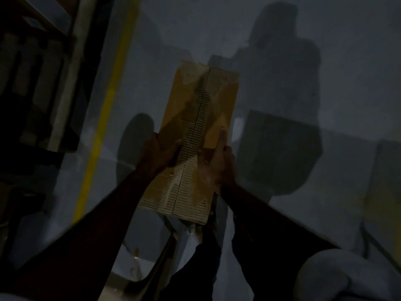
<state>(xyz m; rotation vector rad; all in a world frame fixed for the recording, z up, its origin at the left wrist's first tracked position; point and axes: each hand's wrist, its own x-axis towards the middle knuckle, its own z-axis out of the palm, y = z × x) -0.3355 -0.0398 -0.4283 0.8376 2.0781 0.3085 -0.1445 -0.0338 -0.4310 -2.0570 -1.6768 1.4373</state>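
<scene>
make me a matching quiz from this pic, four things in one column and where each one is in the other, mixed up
Things:
1. cardboard box
2. left hand
3. right hand
4. yellow stripe

Places:
A. on the floor, left of the box
B. gripping the box's right edge
C. raised in mid view, above the floor
D. gripping the box's left edge

Pairs: 1-C, 2-D, 3-B, 4-A
</scene>
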